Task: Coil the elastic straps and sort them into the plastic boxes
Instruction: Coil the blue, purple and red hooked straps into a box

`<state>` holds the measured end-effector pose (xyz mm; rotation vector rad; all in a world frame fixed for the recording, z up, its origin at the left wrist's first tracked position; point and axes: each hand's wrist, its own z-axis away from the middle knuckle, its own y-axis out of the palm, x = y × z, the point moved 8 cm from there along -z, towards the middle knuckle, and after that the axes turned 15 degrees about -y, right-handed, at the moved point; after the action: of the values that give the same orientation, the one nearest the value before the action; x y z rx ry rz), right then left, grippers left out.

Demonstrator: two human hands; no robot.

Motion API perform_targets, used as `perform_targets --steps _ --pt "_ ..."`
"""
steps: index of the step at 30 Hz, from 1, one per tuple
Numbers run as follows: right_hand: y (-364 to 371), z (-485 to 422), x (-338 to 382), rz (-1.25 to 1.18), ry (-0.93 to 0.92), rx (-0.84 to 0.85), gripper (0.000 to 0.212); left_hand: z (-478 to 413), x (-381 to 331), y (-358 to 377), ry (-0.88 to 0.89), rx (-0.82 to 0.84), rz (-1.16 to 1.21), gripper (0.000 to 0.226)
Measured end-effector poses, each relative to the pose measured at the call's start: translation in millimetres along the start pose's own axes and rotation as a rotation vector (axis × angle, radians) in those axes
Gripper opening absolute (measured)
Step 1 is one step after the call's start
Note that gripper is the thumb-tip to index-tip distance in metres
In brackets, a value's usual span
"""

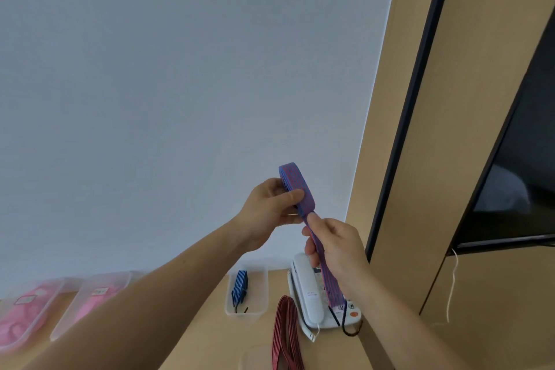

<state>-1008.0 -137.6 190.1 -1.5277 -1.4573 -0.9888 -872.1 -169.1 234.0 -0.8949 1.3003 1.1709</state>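
Left forearm point(144, 303) enters from lower left, right forearm point(399, 318) from lower right; both hands raised at centre frame, above the tan wooden bench point(210, 339).

Left hand point(271, 210): fingers and thumb curled round a flat coil of blue-and-red striped elastic strap point(295, 186).
Right hand point(333, 246): just below the coil, pinching the strap's loose tail, which hangs down over a white corded telephone point(309, 297).

Lower centre: small clear plastic box point(231, 306) holding a coiled blue-and-white striped strap point(240, 287).
Dark red striped strap point(285, 333) lies uncoiled on the bench, left of the telephone, just beside another clear box point(255, 354) at the bottom edge.
Lower left: two clear plastic boxes with pink contents point(24, 309), blurred.
Right edge: dark screen point(525, 159).
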Motion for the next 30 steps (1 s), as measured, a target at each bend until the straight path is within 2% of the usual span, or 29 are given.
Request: perform_targets --steps 4,10,15,20,22,24,25,27,28,29,30 --pt "2 3 1 -0.013 0.015 0.037 0.037 5 -7 -5 0.173 -0.075 -0.289 0.041" --pt "4 4 3 -0.078 0.042 0.013 0.059 14 -9 4 0.489 -0.128 -0.628 0.043" --pt "7 3 5 -0.130 0.067 0.046 0.072 31 -11 9 0.830 -0.310 -1.044 0.048" --pt "10 3 3 -0.152 0.080 0.046 0.070 43 -12 19 1.126 -0.383 -1.220 0.055" --pt "10 2 2 -0.183 0.098 0.046 0.069 40 -11 17 1.156 -0.385 -1.242 0.056" --pt "8 1 2 -0.194 0.087 0.040 0.067 35 -10 12 1.041 -0.347 -1.134 0.061" --pt "7 0 3 -0.193 0.069 0.035 0.067 28 -10 6 0.899 -0.310 -0.981 0.064" --pt "4 -1 6 -0.193 0.034 0.023 0.067 9 -1 -9 0.455 -0.198 -0.552 0.064" --pt "3 -2 6 -0.193 0.024 0.018 0.067 0 9 -15 0.202 -0.137 -0.315 0.057" --pt "2 -2 6 -0.189 0.018 0.014 0.067 -4 20 -15 -0.010 -0.059 -0.140 0.047" --pt "2 -2 5 -0.182 0.012 0.013 0.066 -3 26 -10 -0.146 0.026 -0.088 0.044"
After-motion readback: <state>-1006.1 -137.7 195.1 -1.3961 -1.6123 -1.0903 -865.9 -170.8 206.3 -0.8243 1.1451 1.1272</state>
